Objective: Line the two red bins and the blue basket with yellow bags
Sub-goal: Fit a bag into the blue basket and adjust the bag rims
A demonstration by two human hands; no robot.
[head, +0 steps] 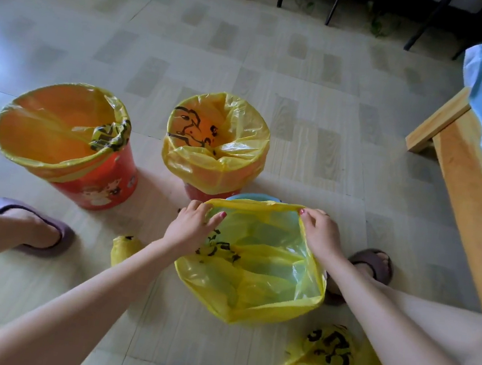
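The thin, limp, slippery yellow bag (256,264) sits draped in the blue basket (251,197), just in front of the 2 lined red bins (95,184), its far hem pinched by the left hand (194,225) and right hand (320,234), the best hold.

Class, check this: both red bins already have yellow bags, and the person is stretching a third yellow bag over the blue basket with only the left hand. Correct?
Not quite. The head view shows both hands, left hand and right hand, pinching the bag over the blue basket. Both red bins are lined.
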